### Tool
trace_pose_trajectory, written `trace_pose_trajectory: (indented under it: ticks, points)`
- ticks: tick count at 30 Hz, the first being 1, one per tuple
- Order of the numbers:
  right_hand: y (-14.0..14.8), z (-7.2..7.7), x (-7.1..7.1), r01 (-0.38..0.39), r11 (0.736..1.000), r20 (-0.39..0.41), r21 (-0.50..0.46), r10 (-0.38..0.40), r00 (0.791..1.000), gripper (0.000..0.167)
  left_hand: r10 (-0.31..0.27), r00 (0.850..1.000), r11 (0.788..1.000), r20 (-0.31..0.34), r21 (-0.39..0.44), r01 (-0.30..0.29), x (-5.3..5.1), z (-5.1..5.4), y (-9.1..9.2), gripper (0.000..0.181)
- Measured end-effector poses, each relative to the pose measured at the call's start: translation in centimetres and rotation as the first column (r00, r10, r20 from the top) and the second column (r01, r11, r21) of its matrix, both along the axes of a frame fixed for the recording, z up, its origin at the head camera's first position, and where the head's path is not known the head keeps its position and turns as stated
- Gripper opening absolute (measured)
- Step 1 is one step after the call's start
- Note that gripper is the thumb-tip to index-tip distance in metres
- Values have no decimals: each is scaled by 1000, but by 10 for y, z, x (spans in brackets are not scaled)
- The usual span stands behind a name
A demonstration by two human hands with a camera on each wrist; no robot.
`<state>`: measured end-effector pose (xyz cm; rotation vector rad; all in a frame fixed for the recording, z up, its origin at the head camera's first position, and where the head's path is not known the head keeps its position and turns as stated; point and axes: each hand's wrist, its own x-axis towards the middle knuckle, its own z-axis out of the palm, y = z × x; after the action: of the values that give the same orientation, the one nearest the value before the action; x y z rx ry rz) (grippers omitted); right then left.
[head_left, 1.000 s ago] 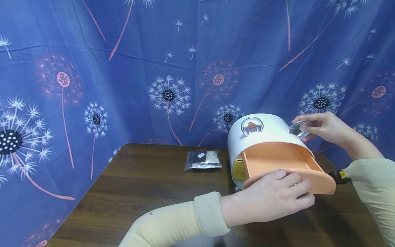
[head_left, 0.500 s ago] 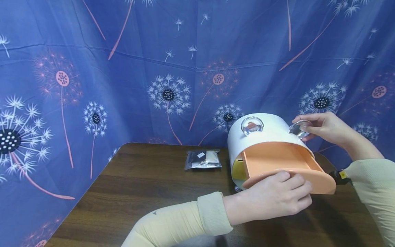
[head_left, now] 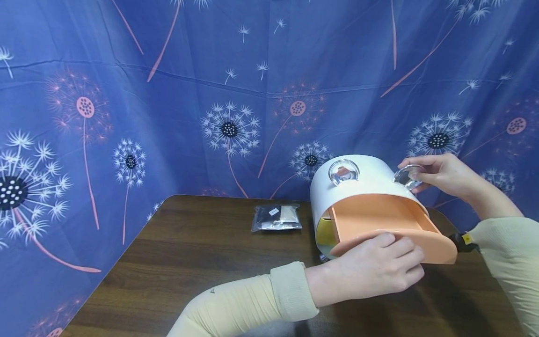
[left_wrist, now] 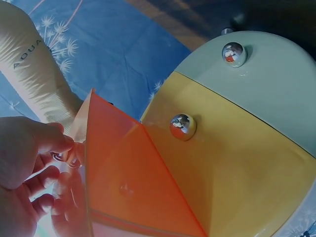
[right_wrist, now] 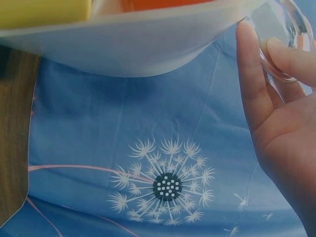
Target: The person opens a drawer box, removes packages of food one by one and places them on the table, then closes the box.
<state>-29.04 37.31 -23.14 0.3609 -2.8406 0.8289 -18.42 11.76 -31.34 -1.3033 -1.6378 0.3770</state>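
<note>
A rounded white cabinet [head_left: 364,175] stands at the right of the table, its orange drawer [head_left: 379,217] pulled out. My left hand [head_left: 370,269] is at the drawer's front; in the left wrist view its thumb and finger pinch a small shiny knob [left_wrist: 59,156] there. Below the orange drawer are a yellow drawer front [left_wrist: 222,163] and a pale green one [left_wrist: 266,89], each with a round chrome knob. My right hand [head_left: 446,175] grips a clear round disc [head_left: 409,176] on the cabinet's upper right side. A matching disc [head_left: 344,172] sits on the upper left.
A clear plastic packet [head_left: 276,218] with dark and pale contents lies on the wooden table [head_left: 202,243], left of the cabinet. Behind the table hangs a blue cloth [head_left: 177,117] with dandelion prints. A black device [head_left: 463,242] shows by my right sleeve.
The fingers of my left hand have shifted slightly left and curled more at the drawer front. The drawer, the cabinet and my right hand look nearly unmoved.
</note>
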Motion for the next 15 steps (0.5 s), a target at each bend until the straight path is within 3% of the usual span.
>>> trace_pose_trajectory:
  ticks: [15]
  points:
    - [2, -1, -1, -17, 1000, -13, 5, 17, 1000, 37, 30, 999, 1000, 16, 7, -30, -8, 1, 1, 42]
